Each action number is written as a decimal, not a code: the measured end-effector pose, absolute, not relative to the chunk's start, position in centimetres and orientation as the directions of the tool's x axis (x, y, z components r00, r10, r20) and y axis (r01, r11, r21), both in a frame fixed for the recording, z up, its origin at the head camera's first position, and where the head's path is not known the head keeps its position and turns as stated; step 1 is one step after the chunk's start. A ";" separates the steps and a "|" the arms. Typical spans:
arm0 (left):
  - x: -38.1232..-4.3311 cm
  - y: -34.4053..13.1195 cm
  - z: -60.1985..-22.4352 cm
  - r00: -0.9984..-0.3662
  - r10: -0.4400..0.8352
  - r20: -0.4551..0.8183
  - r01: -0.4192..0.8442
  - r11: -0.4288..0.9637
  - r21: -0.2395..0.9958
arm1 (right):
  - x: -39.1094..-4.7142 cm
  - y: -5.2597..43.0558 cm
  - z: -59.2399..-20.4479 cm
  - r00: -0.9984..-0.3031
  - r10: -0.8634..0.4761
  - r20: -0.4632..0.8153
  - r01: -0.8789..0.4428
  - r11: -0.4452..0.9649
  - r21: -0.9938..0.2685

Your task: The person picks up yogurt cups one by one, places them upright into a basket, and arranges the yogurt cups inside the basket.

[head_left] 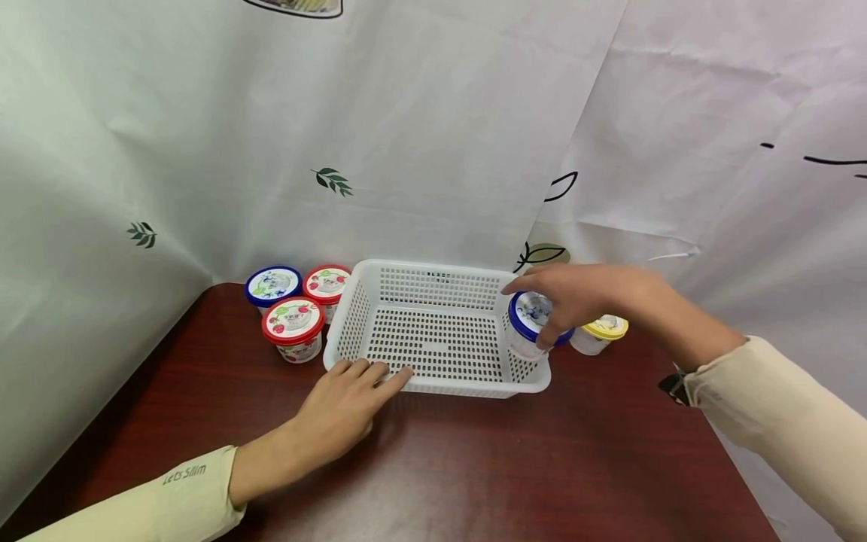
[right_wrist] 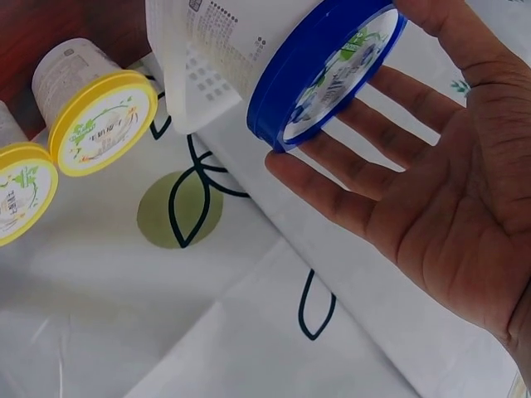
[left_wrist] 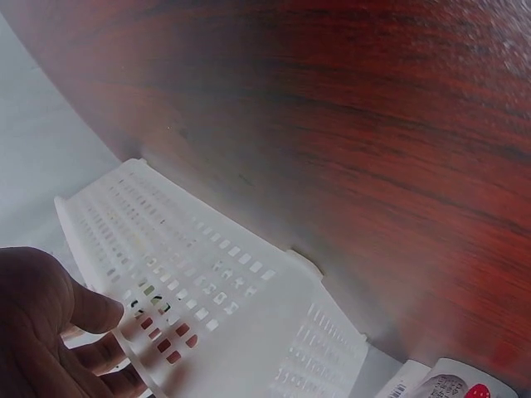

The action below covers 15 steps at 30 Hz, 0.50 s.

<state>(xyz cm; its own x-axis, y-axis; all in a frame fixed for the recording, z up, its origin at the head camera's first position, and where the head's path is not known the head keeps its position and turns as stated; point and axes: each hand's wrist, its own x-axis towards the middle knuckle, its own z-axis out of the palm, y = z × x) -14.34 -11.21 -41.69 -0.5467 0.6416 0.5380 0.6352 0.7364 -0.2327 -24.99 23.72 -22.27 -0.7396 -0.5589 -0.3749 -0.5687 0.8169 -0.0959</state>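
A white perforated plastic basket (head_left: 436, 327) sits on the table. My left hand (head_left: 345, 403) grips its near rim toward the left corner; in the left wrist view the thumb (left_wrist: 98, 312) lies against the outer wall while other fingers reach behind the rim. Over the basket's right end, my right hand (head_left: 576, 297) holds a white tub with a blue lid (head_left: 531, 310), tilted. In the right wrist view its thumb and fingers span the blue lid (right_wrist: 332, 75), and the palm stays off it. Whether this tub touches the basket floor, I cannot tell.
Left of the basket stand two red-lidded tubs (head_left: 293, 320) and a blue-lidded one (head_left: 273, 286). Yellow-lidded tubs (right_wrist: 104, 124) stand right of the basket, partly hidden by the right hand in the head view. A white printed curtain (head_left: 433, 150) hangs behind the dark red table (head_left: 474, 467).
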 end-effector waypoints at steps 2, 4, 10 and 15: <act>-14.3 -11.2 -41.7 -0.547 0.643 0.537 0.635 0.736 -0.235 | -25.0 23.5 -22.4 -0.738 -0.562 -0.374 -0.574 0.814 -0.091; -14.3 -11.2 -41.7 -0.548 0.643 0.535 0.634 0.736 -0.236 | -25.0 23.2 -22.6 -0.735 -0.568 -0.371 -0.582 0.809 -0.086; -14.3 -11.2 -41.7 -0.552 0.644 0.529 0.632 0.737 -0.237 | -25.2 22.8 -22.9 -0.726 -0.587 -0.359 -0.605 0.793 -0.073; -14.4 -11.2 -41.7 -0.554 0.643 0.528 0.631 0.739 -0.238 | -25.2 22.4 -23.0 -0.715 -0.600 -0.359 -0.621 0.781 -0.070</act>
